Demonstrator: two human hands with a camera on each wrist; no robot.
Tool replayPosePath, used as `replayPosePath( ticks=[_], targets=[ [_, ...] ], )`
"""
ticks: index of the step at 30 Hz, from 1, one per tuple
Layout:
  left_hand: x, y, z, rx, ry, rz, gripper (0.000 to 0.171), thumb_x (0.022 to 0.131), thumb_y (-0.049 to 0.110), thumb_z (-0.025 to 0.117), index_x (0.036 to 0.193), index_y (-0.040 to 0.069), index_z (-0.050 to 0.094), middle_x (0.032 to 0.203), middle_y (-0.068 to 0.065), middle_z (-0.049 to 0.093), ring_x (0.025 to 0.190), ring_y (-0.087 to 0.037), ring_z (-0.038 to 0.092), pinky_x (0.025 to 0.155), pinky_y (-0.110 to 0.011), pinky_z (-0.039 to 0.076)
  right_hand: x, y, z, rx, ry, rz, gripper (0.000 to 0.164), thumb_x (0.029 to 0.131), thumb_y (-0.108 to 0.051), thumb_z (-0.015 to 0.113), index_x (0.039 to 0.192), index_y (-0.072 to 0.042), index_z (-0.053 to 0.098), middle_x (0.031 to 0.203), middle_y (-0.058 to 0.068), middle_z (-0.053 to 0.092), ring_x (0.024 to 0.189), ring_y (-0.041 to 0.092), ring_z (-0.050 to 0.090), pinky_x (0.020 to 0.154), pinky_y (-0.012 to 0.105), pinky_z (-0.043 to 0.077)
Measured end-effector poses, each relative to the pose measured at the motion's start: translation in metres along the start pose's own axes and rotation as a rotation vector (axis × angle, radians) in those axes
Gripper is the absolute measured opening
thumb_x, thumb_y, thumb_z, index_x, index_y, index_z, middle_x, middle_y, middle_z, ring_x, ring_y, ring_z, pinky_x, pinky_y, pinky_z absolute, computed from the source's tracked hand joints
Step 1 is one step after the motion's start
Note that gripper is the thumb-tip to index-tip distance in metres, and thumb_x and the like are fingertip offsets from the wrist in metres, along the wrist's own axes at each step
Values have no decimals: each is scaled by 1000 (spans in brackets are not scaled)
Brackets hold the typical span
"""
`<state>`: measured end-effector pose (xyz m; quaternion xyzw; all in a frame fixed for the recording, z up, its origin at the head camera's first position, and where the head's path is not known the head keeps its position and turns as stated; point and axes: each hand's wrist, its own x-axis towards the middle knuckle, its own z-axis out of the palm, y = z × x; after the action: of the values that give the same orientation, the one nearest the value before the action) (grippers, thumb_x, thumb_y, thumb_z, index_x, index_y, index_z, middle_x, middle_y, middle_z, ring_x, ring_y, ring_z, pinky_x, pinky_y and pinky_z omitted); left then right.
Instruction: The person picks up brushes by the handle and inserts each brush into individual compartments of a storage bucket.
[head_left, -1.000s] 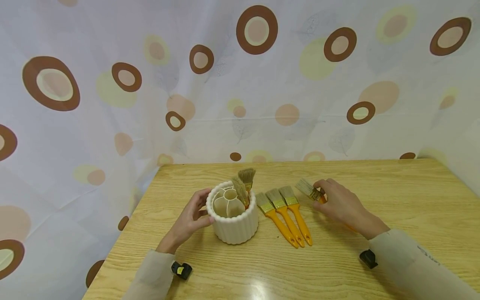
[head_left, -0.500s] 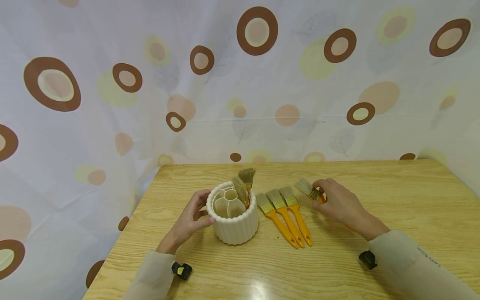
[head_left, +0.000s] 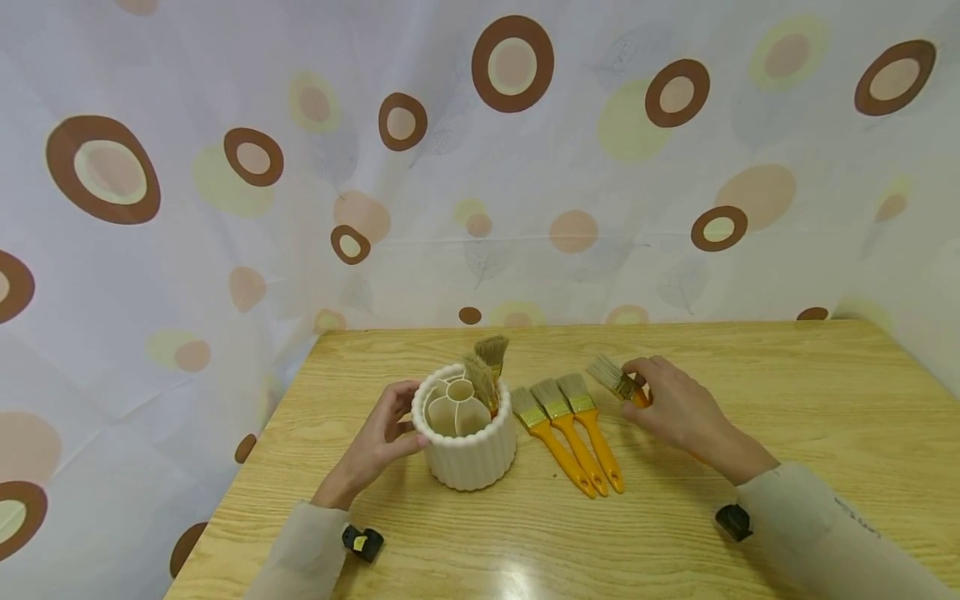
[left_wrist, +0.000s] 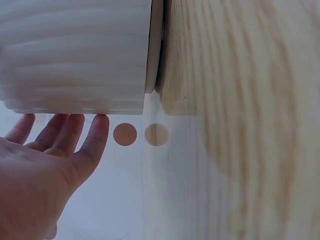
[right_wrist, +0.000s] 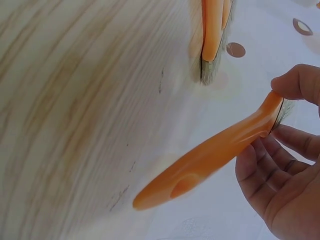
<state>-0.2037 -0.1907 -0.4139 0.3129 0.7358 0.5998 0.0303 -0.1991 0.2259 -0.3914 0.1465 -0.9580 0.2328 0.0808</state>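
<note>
My left hand (head_left: 378, 437) holds the left side of a cream, ribbed round holder (head_left: 471, 458), thumb at its front rim. In the left wrist view, the fingertips (left_wrist: 101, 121) touch the holder's wall (left_wrist: 75, 60). Curved dividers split the inside, and paintbrushes (head_left: 491, 354) stand bristles up in its right part. My right hand (head_left: 686, 417) pinches a paintbrush (head_left: 615, 379) near its metal band, bristles toward the upper left. The right wrist view shows its orange handle (right_wrist: 205, 155) slanting away from the fingers. Between the hands lie three more paintbrushes (head_left: 573, 437) side by side.
All of this is on a wood-grain table (head_left: 787, 375). A white patterned cloth (head_left: 420, 183) hangs behind the table and along its left side. Black wrist devices (head_left: 363, 542) sit at both sleeves.
</note>
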Motion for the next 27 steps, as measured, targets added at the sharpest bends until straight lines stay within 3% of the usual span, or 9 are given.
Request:
replayPosePath(
  ticks=[14,27],
  targets=[
    [1,-1,-1,-13,4,13,56,88,5,63,134,-1,32,139,-20,40,128,-38,37,98,-56,36,0,-9,2,12,36,-23,44,84,-20,66,123,-4,56,103,11,56,72,17,53,57,30,42],
    [1,-2,-1,-63,3,20,54,88,5,64,130,-6,31,134,-24,42,125,-40,38,100,-46,39,-1,-16,3,25,67,-44,44,84,-20,65,124,-5,56,99,5,55,73,15,50,58,30,42]
  ],
)
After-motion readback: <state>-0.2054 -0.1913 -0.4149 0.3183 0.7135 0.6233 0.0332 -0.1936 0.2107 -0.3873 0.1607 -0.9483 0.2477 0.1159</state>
